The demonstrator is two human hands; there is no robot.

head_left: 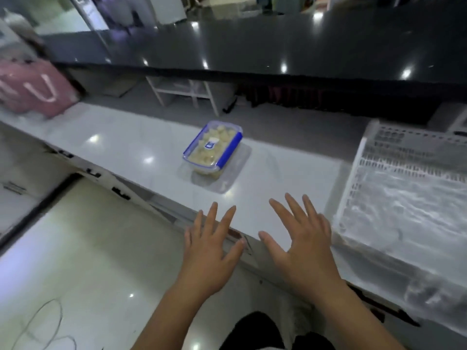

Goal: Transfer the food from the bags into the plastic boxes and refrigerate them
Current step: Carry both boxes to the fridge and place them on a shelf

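You are holding both hands spread and empty, left hand (pixel 207 251) and right hand (pixel 300 248), side by side over the near edge of the worktop (pixel 121 145). The plastic box (pixel 213 149) of pale food is sitting lidded ahead of your fingers, on a clear bag (pixel 227 180). Grab it carelessly and that slick bag may be sliding underneath, or a clip may be popping open.

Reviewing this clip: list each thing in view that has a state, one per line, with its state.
plastic box: lid on, filled with pale food pieces, standing on the white counter.
left hand: open, fingers spread, holding nothing.
right hand: open, fingers spread, holding nothing.
white basket: on the counter at right, lined with clear plastic.
pink bag: at the counter's far left; blurred.
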